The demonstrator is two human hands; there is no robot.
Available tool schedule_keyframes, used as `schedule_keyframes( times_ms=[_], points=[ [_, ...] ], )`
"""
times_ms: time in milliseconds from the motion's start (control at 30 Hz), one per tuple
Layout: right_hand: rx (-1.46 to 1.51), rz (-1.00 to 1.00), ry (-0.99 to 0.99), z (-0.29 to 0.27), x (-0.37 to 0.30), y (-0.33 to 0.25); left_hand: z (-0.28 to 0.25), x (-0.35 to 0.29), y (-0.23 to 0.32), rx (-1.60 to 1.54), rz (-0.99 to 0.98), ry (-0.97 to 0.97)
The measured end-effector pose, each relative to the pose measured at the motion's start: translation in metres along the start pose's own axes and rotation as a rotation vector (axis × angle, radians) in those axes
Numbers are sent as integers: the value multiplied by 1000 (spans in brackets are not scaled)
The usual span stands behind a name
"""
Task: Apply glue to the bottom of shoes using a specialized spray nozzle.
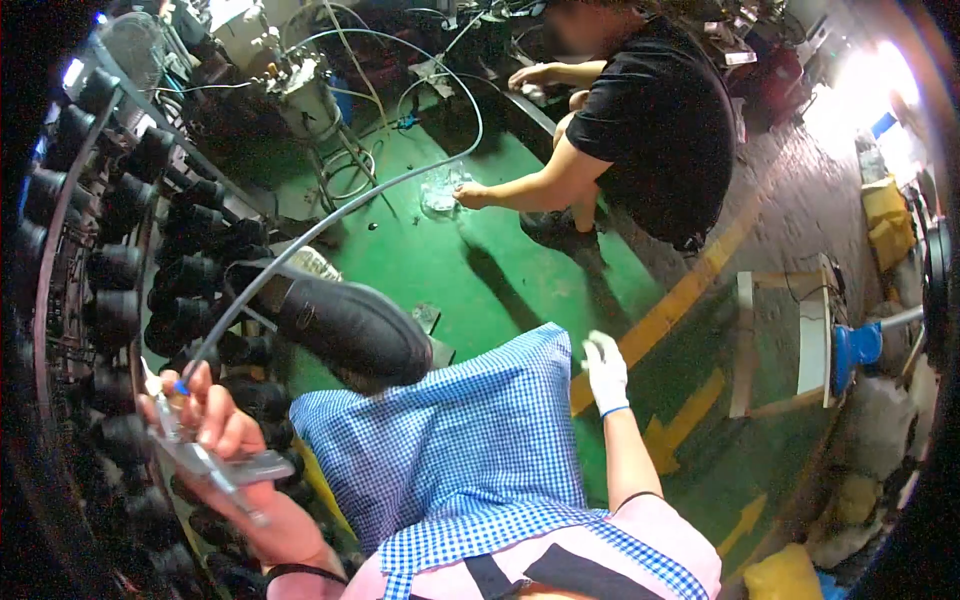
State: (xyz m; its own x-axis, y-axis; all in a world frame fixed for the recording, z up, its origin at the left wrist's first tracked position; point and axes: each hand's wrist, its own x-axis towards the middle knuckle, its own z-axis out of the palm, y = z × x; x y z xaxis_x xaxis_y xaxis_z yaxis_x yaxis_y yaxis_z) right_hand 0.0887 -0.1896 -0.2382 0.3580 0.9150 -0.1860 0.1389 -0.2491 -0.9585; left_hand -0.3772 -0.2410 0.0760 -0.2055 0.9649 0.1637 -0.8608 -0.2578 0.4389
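My bare left hand (222, 420) is closed around a silver metal air gun (195, 455) at the lower left. A blue fitting joins the gun to a grey hose (330, 207), which arcs up and away to the far side. My right hand (606, 375) wears a white glove and hangs to the right of my blue checked apron (470, 425). Its fingers are slightly bent and apart, with nothing visible in them. Just beyond the apron, a large black rounded piece (350, 325) juts out, its kind unclear.
Racks of black cup-shaped parts (120, 265) line the left side. Ahead, a person in black (665, 130) crouches, one hand at a clear plastic bag (440, 190) on the green floor. A metal stand (325, 130) rises far left; a wooden frame (745, 345) stands right.
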Motion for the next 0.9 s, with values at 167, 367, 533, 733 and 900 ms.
schedule_keyframes(
  times_ms=[167,367,533,733,900],
  points=[
    [50,-767,-489,51,-90,-169,-1,-67,-43,-25,99,-4],
    [34,-941,-838,106,-175,-242,14,-106,-121,-155,167,67],
    [178,-1137,-867,113,-186,-243,5,-112,-117,-306,46,-49],
    [183,-925,-1081,113,-193,-242,-10,-127,-113,291,75,29],
    [-63,-1174,-832,136,-205,-229,-24,-132,-100,492,98,-39]
  ],
)
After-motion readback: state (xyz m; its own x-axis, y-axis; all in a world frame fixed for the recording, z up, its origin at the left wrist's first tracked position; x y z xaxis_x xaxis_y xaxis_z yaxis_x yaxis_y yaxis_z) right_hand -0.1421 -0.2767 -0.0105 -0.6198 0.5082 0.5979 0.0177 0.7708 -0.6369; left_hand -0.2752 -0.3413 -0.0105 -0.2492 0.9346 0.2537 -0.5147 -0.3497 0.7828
